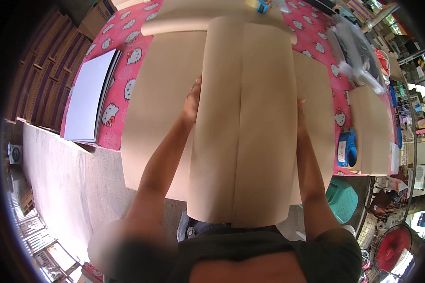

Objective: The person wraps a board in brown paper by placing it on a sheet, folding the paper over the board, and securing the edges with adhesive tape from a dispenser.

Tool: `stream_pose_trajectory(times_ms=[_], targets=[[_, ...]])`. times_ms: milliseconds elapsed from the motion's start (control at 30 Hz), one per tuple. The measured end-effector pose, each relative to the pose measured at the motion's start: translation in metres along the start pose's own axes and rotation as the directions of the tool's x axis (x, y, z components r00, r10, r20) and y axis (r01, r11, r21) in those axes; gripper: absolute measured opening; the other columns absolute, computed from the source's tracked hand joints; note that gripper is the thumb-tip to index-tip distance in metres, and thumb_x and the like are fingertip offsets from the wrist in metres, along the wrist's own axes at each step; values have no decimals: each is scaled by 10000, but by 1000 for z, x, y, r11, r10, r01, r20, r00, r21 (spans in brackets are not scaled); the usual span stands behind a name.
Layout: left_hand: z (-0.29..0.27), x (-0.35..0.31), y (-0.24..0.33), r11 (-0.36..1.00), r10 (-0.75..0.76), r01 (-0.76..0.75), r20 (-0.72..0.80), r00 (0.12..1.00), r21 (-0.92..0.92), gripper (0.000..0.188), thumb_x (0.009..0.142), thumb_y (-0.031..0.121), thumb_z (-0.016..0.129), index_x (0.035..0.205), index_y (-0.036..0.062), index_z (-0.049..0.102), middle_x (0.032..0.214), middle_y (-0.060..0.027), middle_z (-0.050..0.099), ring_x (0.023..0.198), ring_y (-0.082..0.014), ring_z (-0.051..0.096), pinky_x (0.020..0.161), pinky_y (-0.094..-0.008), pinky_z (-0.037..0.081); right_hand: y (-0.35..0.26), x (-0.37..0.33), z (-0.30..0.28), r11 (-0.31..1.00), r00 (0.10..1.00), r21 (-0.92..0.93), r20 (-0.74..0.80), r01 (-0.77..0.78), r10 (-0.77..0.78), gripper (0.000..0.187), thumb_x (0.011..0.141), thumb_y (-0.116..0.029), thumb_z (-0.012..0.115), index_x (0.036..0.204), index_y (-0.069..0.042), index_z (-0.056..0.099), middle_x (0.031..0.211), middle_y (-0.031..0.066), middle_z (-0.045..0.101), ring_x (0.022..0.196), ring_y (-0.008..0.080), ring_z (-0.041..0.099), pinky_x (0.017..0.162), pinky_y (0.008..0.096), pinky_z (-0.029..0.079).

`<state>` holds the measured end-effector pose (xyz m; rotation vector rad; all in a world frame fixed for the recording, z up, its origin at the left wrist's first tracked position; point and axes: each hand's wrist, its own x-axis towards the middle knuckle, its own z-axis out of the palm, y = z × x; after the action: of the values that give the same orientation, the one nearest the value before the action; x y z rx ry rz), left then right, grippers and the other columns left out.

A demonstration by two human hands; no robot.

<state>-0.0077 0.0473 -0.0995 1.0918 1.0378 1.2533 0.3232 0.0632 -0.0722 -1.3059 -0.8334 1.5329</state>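
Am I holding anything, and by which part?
Seemingly the long, folded brown paper sheet, by its long sides: bare left hand at left, bare right hand at right. Both grips are partly hidden.

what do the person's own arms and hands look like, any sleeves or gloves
The right arm has a short, dark fabric sleeve; the left arm also has dark fabric, blurred near the camera. No glove or watch shows on the left hand or right hand. Fingers are partly hidden, so rings can't be ruled out.
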Motion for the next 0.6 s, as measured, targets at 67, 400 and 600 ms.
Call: stream_pose_trajectory(times_ms=[67,400,600], targets=[[14,-11,13,956,-52,49,-2,999,-291,502,945,347,259,1379,96,243,1383,-70,328,1266,-229,303,1035,-337,255,1,8,2,999,998,-20,39,-48,49,668,881,-527,359,1308,-13,352,1323,157,373,1186,255,394,972,350,334],[51,-50,73,844,-226,76,-224,948,-531,654,928,387,309,1404,108,-42,1424,-138,194,1254,-254,310,977,-328,354,-91,30,48,900,919,-406,273,-157,284,661,849,-426,484,1349,-33,304,1348,140,370,1251,213,340,1007,332,284],[85,-101,29,985,23,101,-683,730,142,601,945,284,307,1392,34,-7,1440,-219,50,1334,-321,106,1069,-353,148,-86,37,74,581,898,-756,430,301,95,678,848,-358,531,1389,-94,220,1385,137,317,1297,235,258,1034,366,226]])
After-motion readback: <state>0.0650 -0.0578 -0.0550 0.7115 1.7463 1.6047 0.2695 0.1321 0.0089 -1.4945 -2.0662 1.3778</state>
